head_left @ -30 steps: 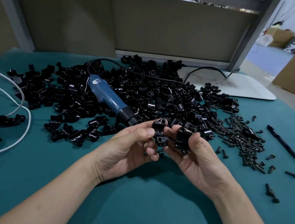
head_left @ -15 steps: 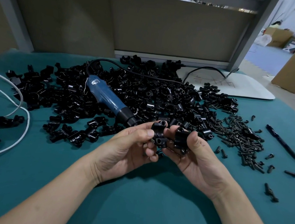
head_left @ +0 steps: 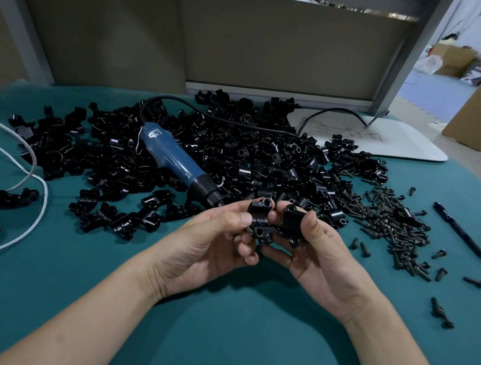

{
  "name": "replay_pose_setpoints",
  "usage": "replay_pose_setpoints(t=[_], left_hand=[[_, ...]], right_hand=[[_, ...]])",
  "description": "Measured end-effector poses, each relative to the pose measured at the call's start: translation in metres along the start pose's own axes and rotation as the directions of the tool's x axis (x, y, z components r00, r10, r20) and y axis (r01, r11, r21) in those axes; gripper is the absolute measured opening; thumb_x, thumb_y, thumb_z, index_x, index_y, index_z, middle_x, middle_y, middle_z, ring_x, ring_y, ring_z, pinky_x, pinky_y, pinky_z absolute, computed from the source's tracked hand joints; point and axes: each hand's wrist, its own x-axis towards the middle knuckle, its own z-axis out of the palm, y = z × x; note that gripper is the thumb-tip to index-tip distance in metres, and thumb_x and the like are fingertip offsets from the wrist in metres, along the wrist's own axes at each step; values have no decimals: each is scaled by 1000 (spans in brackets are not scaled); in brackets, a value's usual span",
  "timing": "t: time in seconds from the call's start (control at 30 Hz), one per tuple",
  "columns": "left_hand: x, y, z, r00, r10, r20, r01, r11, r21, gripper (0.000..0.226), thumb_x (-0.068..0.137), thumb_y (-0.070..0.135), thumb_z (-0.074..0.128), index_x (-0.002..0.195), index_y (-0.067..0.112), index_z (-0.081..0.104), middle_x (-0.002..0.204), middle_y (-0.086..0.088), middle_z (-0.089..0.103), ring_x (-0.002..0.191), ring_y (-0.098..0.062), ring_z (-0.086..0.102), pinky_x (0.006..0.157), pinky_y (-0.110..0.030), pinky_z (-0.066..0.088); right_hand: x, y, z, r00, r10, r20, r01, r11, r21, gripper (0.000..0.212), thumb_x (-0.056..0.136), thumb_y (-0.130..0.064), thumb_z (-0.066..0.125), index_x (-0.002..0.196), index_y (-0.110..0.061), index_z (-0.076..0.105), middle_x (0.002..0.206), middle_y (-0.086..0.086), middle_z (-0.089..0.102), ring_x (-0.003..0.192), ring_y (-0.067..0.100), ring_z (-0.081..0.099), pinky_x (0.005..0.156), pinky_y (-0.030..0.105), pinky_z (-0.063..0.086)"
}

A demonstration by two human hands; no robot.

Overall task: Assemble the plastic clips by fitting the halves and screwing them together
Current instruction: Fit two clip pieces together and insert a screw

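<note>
My left hand [head_left: 212,243] pinches a black plastic clip half [head_left: 260,219] between thumb and fingers. My right hand [head_left: 315,254] grips a second black clip half [head_left: 292,225]. The two halves are held side by side above the green table, close together with a narrow gap between them. A big heap of black clip halves [head_left: 236,157] lies behind my hands. To the right lies a pile of black screws [head_left: 391,222]. A blue electric screwdriver [head_left: 174,160] lies on the heap, tip toward my left hand.
The table has a green cloth [head_left: 225,350]. A white cable [head_left: 32,184] loops at the left near some joined clips [head_left: 11,196]. A black pen [head_left: 461,232] lies at the right. A white board [head_left: 378,139] sits at the back right. Loose screws [head_left: 440,312] dot the right side.
The two clip halves have come closer together in my hands; both hands stay in nearly the same spot.
</note>
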Motion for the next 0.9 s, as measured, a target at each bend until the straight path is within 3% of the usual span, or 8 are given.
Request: replay_pose_setpoints(t=[0.13, 0.2, 0.3, 0.4, 0.5, 0.7, 0.9], left_hand=[[1, 0, -1, 1000, 10, 30, -11, 1000, 16, 42, 91, 15, 64, 133, 8, 61, 78, 5, 67, 61, -3, 55, 68, -23, 53], [4, -3, -3, 999, 41, -34, -41, 999, 21, 37, 86, 16, 70, 123, 14, 71, 73, 3, 61, 59, -5, 55, 65, -23, 53], [9, -10, -5, 962, 183, -204, -136, 965, 225, 28, 84, 15, 71, 108, 28, 79, 69, 4, 58, 60, -6, 55, 60, -21, 51], [12, -16, -6, 927, 286, -241, -188, 913, 362, 27, 84, 16, 71, 105, 31, 78, 68, 6, 59, 61, -7, 56, 58, -21, 50], [11, -19, -6, 926, 319, -203, -185, 851, 492, 31, 85, 18, 71, 115, 26, 70, 70, 5, 59, 63, -10, 58, 58, -21, 49], [10, -25, -4, 917, 355, -182, -180, 776, 605, 34, 86, 22, 72, 119, 27, 64, 73, 6, 60, 66, -10, 60, 63, -21, 50], [10, -27, -4, 915, 367, -169, -184, 750, 636, 32, 94, 10, 69, 121, 24, 62, 74, 8, 61, 68, -10, 60, 65, -21, 51]], right_hand=[[0, 0, -2, 999, -10, -35, 11, 999, 41, 60, 61, -50, 93, 109, -16, 81, 97, 2, 75, 76, 14, 71, 63, 24, 60], [1, -1, -4, 997, -25, -71, 28, 999, 36, 48, 77, -44, 81, 114, -15, 80, 99, 3, 74, 79, 13, 70, 65, 22, 60], [4, 3, -8, 991, -57, -122, 50, 997, -62, 33, 93, -27, 64, 120, -13, 77, 107, 10, 73, 93, 20, 73, 78, 28, 61], [5, 8, -8, 983, -109, -150, 71, 968, -240, 41, 83, -44, 81, 117, -21, 78, 121, 14, 73, 114, 29, 70, 93, 37, 59], [7, 12, -9, 975, -153, -161, 89, 933, -349, 63, 61, -61, 92, 113, -28, 79, 119, 8, 75, 116, 31, 70, 103, 45, 55], [9, 17, -8, 980, -147, -135, 104, 954, -280, 64, 65, -54, 93, 119, -25, 76, 120, 12, 73, 115, 32, 70, 98, 45, 58], [10, 18, -9, 978, -159, -136, 116, 953, -280, 61, 69, -53, 91, 119, -23, 76, 118, 10, 74, 112, 32, 72, 94, 43, 59]])
